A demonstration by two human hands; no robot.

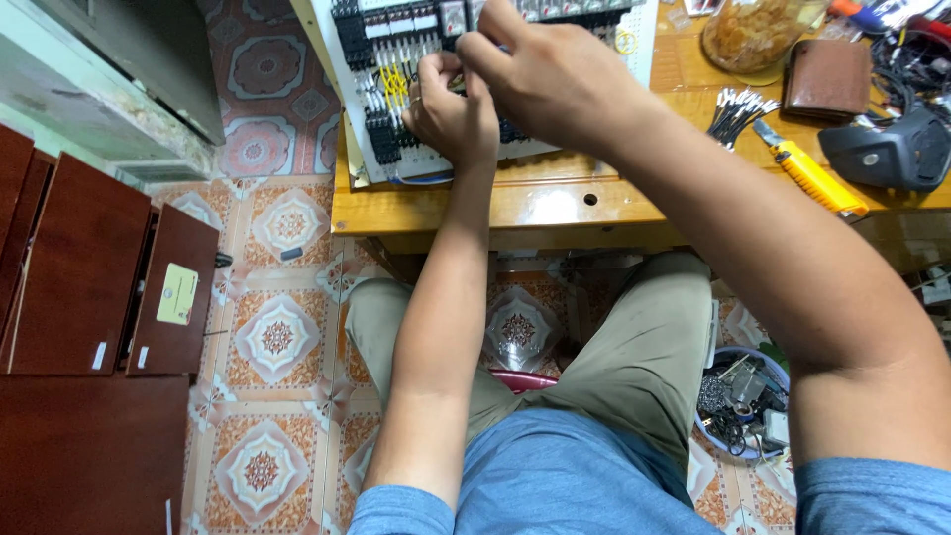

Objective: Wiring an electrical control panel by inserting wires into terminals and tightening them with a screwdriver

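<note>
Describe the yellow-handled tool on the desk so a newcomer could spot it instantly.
Start at the wooden desk, then look right of the white wiring panel that both hands work on. The utility knife lies diagonally between a bundle of black wires and a black device. It alone is bright yellow.

Counter (535,203): varnished wood, glossy w/ glare. Perforated panel (644,45): white, matt, prob. plastic; terminal blocks (381,139) on it black matt plastic, yellow wires (394,84) w/ smooth insulation. Utility knife (812,176): yellow plastic, slight sheen. Wallet (827,79): brown leather-look, soft matt. Jar (753,35): clear, shiny, glass or plastic, can't tell. Black device (892,149): matt plastic. Floor (282,332): patterned tiles, smooth, low gloss. Cabinet (84,267): dark red-brown wood, satin. Trousers (644,347): khaki cloth; shirt (565,476): blue cloth, matt.
</note>
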